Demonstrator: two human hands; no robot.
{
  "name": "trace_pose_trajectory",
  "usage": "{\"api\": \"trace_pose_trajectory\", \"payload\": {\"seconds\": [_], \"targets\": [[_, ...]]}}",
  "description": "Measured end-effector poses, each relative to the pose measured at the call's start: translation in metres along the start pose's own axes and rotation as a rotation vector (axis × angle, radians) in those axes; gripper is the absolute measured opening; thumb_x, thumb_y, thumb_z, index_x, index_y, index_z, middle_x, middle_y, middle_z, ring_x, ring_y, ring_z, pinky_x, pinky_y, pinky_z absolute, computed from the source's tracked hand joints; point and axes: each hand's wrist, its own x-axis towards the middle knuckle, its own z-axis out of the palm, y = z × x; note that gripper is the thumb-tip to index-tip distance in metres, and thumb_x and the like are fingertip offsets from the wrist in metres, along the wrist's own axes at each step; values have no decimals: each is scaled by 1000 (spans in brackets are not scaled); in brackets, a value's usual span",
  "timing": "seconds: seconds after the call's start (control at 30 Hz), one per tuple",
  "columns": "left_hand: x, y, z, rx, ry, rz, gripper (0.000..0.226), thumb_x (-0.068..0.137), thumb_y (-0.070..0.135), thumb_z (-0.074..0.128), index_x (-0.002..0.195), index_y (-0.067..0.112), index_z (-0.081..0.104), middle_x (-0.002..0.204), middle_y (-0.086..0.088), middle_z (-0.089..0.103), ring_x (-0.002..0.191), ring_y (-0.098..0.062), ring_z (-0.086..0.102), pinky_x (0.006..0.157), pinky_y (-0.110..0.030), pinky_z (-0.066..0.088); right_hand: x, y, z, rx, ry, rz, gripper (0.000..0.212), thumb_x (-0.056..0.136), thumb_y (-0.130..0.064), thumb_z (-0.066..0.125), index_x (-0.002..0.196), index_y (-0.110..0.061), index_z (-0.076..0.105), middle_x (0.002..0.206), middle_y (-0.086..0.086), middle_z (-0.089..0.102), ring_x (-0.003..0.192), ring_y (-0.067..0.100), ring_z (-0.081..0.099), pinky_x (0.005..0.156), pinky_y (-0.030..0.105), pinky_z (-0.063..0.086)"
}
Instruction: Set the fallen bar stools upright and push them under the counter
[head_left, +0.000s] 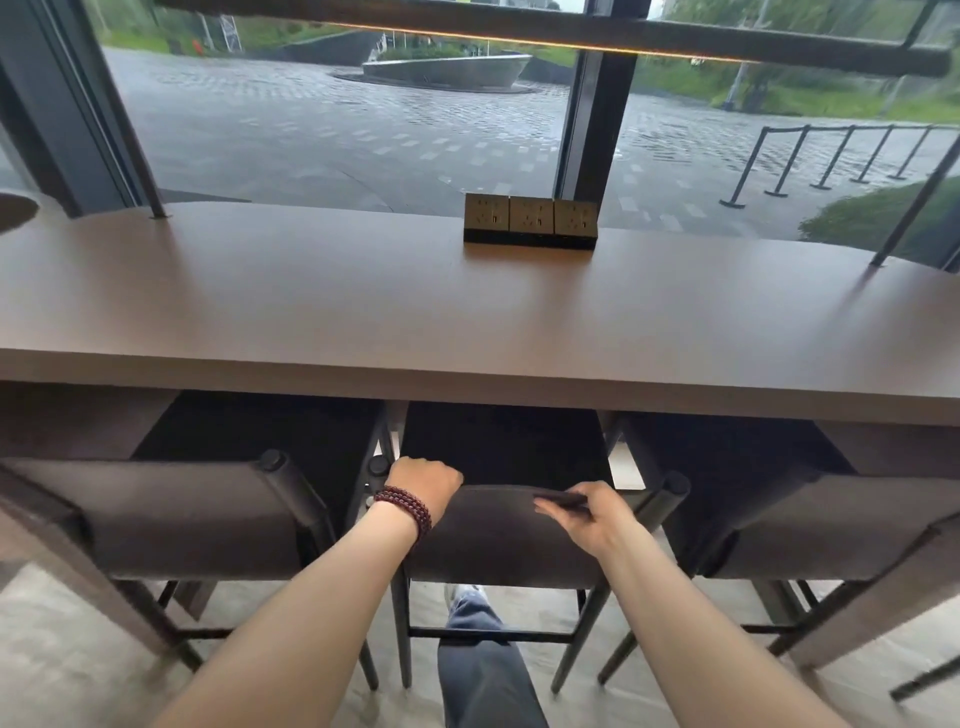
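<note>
Counter: long brown wooden counter (467, 312) runs before a rain-wet window; a block of brass sockets (530, 221) sits on it
Stool: your middle dark padded bar stool (498, 540) stands upright, seat partly under the counter, between two others
Left hand (423, 486): fingers curled over the backrest top
Right hand (589, 512): fingers half-closed, pinching its edge
Risk: push crookedly and the legs may catch a neighbouring stool

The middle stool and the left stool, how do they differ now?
Both hands, left hand and right hand, grip the middle stool's backrest; nobody touches the left stool. The middle stool faces the counter squarely; the left stool appears angled. Both stand upright, dark, seats under the counter.
</note>
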Motion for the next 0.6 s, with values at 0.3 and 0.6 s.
{"api": "trace_pose_trajectory", "payload": {"seconds": [0.3,0.6], "targets": [[-6,-9,1,-78,-27,-33,38,79,-11,45,108,13,54,100,-8,68,88,-30,66,63,-33,43,-6,3,3,-17,7,-40,18,95,5,42,112,3,45,136,30,37,119,55,44,95,53,49],[7,-20,10,-42,28,-65,39,84,-9,41,116,12,50,104,-7,68,94,-30,66,65,-32,40,10,11,9,27,-40,-102,22,93,11,37,113,5,44,133,32,37,121,54,44,79,53,54]]}}
